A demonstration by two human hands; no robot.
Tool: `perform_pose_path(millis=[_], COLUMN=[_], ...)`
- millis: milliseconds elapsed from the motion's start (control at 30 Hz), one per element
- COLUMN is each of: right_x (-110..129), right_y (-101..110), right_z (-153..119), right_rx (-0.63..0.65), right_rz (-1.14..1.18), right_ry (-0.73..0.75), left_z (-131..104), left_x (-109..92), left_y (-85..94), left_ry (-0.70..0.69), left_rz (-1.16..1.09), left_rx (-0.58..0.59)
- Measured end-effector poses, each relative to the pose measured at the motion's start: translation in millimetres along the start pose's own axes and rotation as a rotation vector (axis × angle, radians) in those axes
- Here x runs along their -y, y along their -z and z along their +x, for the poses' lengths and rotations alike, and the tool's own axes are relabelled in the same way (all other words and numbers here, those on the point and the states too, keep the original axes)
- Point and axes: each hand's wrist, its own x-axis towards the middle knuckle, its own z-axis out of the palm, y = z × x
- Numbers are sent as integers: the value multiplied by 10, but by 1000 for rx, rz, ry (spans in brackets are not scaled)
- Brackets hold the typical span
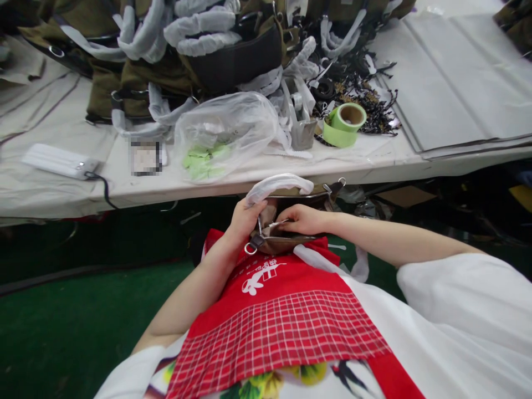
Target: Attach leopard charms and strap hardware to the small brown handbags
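Note:
An unzipped brown handbag (286, 240) rests against the red apron, just below the table edge. Its zipper opening faces up and shows a tan lining. White wrap covers the bag's handle (280, 185). My left hand (245, 220) is closed on the bag's left rim, near the handle's end. My right hand (302, 219) reaches into the opening, its fingers pinched together at a small whitish piece by the lining; exactly what they hold is too small to make out.
On the white table (291, 170) lie a clear plastic bag (226, 133) with green pieces, a green tape roll (344, 124), a white power bank (60, 160) with a black cable, black tangled straps (374, 102), and piled brown bags (137, 77) with wrapped handles.

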Motion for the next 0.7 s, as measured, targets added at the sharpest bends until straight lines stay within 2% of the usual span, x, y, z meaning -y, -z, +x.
perform_pose_path(millis=[100, 267, 533, 700], right_x=[-48, 14, 116, 126], right_y=[73, 114, 72, 36], right_z=[-58, -130, -86, -80], right_rx=[27, 63, -117, -172], right_rz=[163, 247, 181, 192], right_ry=[-6, -172, -275, -301], left_z=[22, 60, 64, 60], left_x=[4, 51, 91, 52], left_y=[-8, -43, -21, -25], left_ry=[14, 41, 63, 69], left_rz=[-25, -42, -19, -29], left_rx=[25, 42, 48, 51])
